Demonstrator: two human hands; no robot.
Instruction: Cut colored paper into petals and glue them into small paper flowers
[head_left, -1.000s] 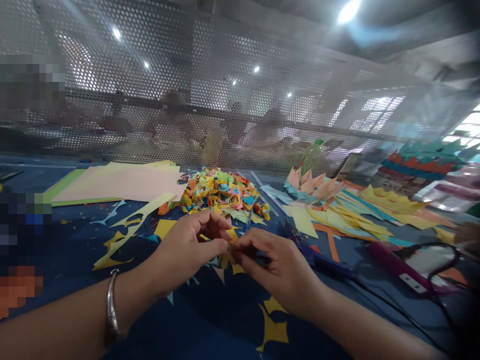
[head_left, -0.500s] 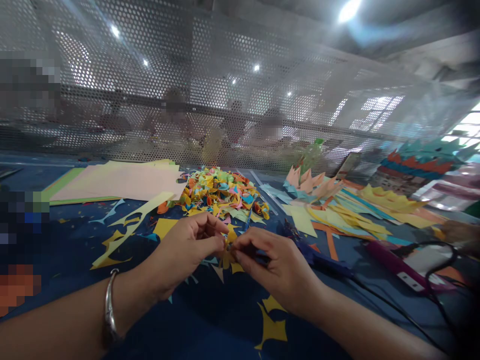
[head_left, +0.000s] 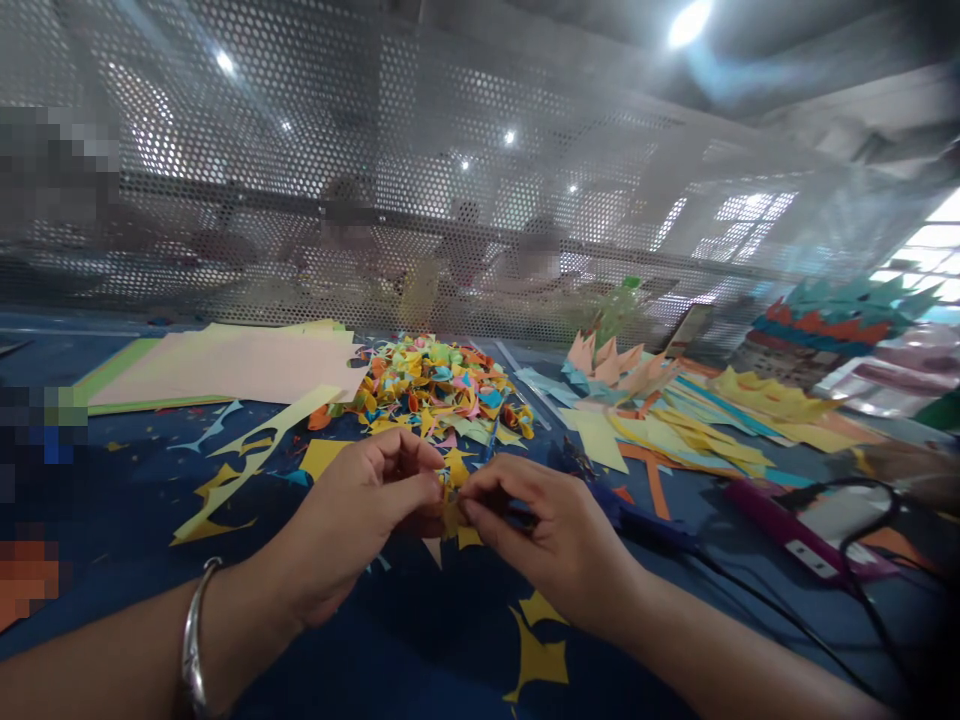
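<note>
My left hand [head_left: 360, 525], with a silver bangle [head_left: 195, 640] on its wrist, pinches a small yellow paper piece [head_left: 451, 510] between thumb and fingers. From the other side, the thumb and forefinger of my right hand [head_left: 551, 525] close on the same piece. Fingers cover much of it, so its full shape is hidden. Just beyond both hands rises a heap of small coloured paper pieces [head_left: 431, 385]. On the blue table [head_left: 420, 650] below my right hand lie yellow paper scraps [head_left: 541, 655].
Paper sheets [head_left: 232, 365] are stacked at the back left beside a cut pale-yellow strip [head_left: 259, 465]. To the right lie a blue glue gun [head_left: 652, 525] with a cord, a purple power strip [head_left: 814, 545], and zigzag-cut paper strips [head_left: 630, 370]. A perforated metal screen [head_left: 300, 230] stands behind.
The whole view has shifted slightly, with things a little farther left. Both hands keep their pinch, and the yellow piece shows only a slight change between the fingers.
</note>
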